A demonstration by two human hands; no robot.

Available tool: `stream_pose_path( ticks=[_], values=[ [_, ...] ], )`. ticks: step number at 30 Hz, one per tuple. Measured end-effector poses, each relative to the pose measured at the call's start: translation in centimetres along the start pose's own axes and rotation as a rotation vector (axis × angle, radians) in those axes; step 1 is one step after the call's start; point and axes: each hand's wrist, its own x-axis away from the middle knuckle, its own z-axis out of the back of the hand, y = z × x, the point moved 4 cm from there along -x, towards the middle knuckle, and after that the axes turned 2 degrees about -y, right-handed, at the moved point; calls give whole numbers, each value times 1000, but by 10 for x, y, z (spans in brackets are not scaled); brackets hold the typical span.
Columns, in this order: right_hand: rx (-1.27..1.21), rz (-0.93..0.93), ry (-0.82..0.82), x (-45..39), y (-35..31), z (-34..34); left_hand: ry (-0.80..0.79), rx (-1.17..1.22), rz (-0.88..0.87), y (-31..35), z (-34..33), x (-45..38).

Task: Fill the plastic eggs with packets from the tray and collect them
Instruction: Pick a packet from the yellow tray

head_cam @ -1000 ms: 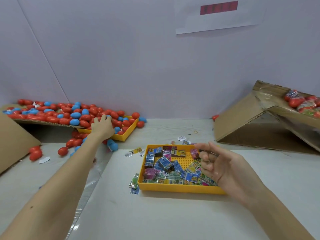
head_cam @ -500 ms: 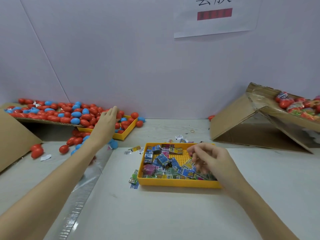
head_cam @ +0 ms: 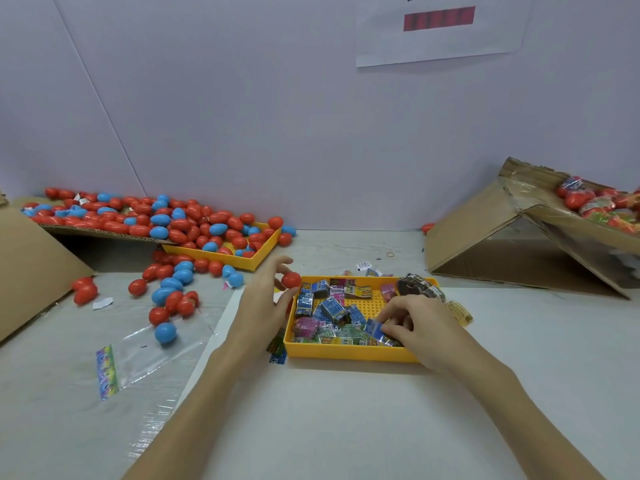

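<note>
Holding red egg, left grip | right grip pinching blue packet, fingertips hidden

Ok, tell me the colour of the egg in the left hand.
Red egg, held by the left hand; head view.

A pale lilac wall rose behind the white table, with a paper notice taped high on that wall.
</note>
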Motion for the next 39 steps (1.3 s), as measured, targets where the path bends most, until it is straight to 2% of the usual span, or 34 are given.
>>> stream_pose_path(
  ticks=[3,8,10,13,16,18,22,24,28,33,39],
  values=[
    [21,37,59,3,-1,0,31,-91,-33,1,6,2],
    [-136,33,207,3,1,3,121,-152,-97,11,17,6],
    [-205,33,250,4,2,4,100,38,-94,21,17,10],
    [-289,48,281,5,2,7,-68,468,57,37,6,17],
    [-344,54,271,6,4,9,-197,613,64,53,-6,24],
    [-369,57,256,6,5,9,-248,604,15,63,-12,29],
    [-267,113,260,8,-1,8,-334,554,0,69,-22,37],
    [-242,150,254,9,-5,6,-284,429,9,70,-23,38],
    [-157,224,290,10,-12,6,-146,107,-138,79,-27,42],
    [-165,228,321,11,-13,5,-59,144,-137,77,-31,42],
    [-220,224,433,11,-10,12,-49,184,-84,73,-29,40]
  ],
)
